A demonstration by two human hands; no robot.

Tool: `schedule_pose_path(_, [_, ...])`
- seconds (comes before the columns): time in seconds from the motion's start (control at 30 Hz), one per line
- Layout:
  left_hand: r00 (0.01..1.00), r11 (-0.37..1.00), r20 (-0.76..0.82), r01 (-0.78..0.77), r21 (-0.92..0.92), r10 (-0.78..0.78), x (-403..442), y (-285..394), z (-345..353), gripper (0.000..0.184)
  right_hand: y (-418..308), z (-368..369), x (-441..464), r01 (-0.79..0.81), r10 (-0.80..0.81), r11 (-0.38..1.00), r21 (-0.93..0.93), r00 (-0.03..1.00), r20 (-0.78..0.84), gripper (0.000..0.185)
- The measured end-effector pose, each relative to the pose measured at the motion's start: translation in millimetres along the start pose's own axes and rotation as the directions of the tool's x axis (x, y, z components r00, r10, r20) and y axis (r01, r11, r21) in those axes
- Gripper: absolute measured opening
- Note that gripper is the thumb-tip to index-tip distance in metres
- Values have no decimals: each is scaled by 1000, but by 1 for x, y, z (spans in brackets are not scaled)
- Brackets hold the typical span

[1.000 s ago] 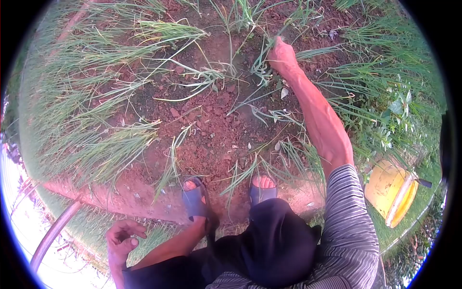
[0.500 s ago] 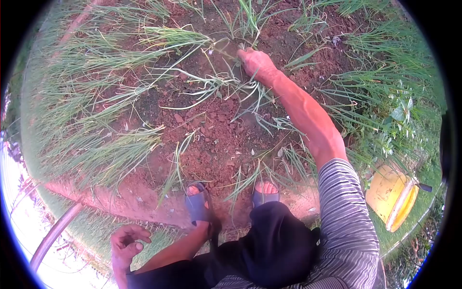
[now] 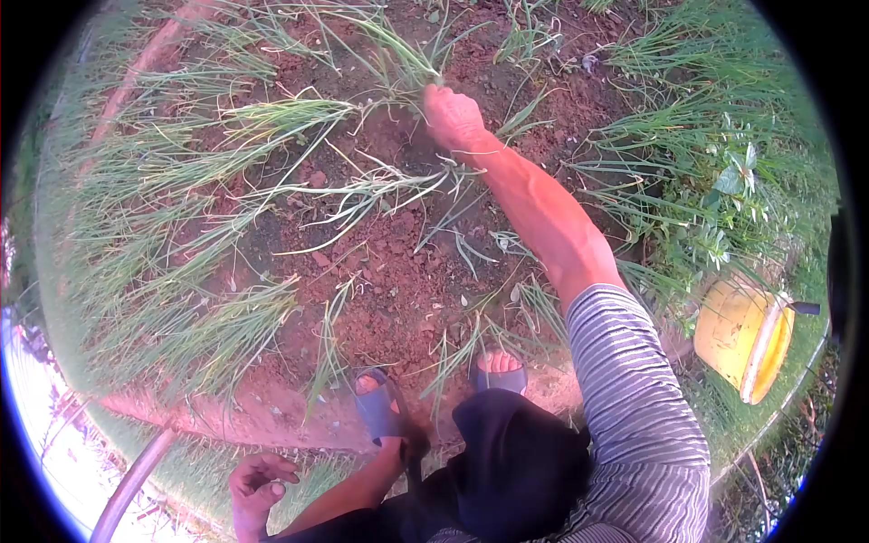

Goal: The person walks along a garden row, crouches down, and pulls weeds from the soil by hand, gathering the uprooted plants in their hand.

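Note:
My right hand (image 3: 453, 118) is closed around the base of a clump of green onions (image 3: 403, 45) at the upper middle. The clump's long leaves lean up and to the left from the fist; its roots are hidden. Just below the wrist, paler onion plants (image 3: 380, 188) lie flat on the reddish soil (image 3: 389, 271). My left hand (image 3: 260, 484) hangs low by my left leg, away from the plants. Its fingers are curled, with a gap to the thumb and nothing in between.
Dense onion rows (image 3: 181, 172) fill the left side, with more onions (image 3: 697, 81) at the right. A yellow bucket (image 3: 729, 330) lies tilted at the right. My sandalled feet (image 3: 500, 366) stand on the bed's edge. A curved pipe (image 3: 136, 484) rises at lower left.
My right hand has shifted slightly relative to the soil, and the clump's leaves now slant left from the fist. The whole view has moved a little; my left hand keeps its pose.

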State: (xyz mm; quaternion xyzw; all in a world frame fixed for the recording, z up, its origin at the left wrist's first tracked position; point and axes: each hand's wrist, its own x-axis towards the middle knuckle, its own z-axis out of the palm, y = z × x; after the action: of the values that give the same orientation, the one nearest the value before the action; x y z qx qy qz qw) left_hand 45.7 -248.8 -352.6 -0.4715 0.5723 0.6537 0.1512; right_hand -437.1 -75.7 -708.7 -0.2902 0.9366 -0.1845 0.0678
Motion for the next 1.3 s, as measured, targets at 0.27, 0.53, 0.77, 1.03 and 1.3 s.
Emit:
schedule_pose_path(0.27, [998, 999, 48, 41, -18, -40, 10, 0, 2, 48, -8, -174, -64, -321, 38, 283, 904, 945, 324, 22])
schedule_pose_path(0.53, [998, 998, 32, 49, 45, -51, 17, 21, 21, 48, 130, -182, -27, -551, 592, 652, 522, 799, 104, 22])
schedule_pose_path(0.77, [995, 997, 66, 72, 21, -73, 3, 17, 8, 44, 144, -58, -7, -479, 484, 875, 74, 872, -79, 34])
schedule_pose_path(1.03, [990, 990, 18, 139, -19, -139, -18, 9, 5, 42, 206, -2, 7, -197, 228, 962, 190, 961, -159, 23])
schedule_pose_path(1.3, [987, 997, 153, 57, -48, -49, -23, 9, 21, 47, 69, -127, -28, -479, 431, -75, 875, 776, 461, 14])
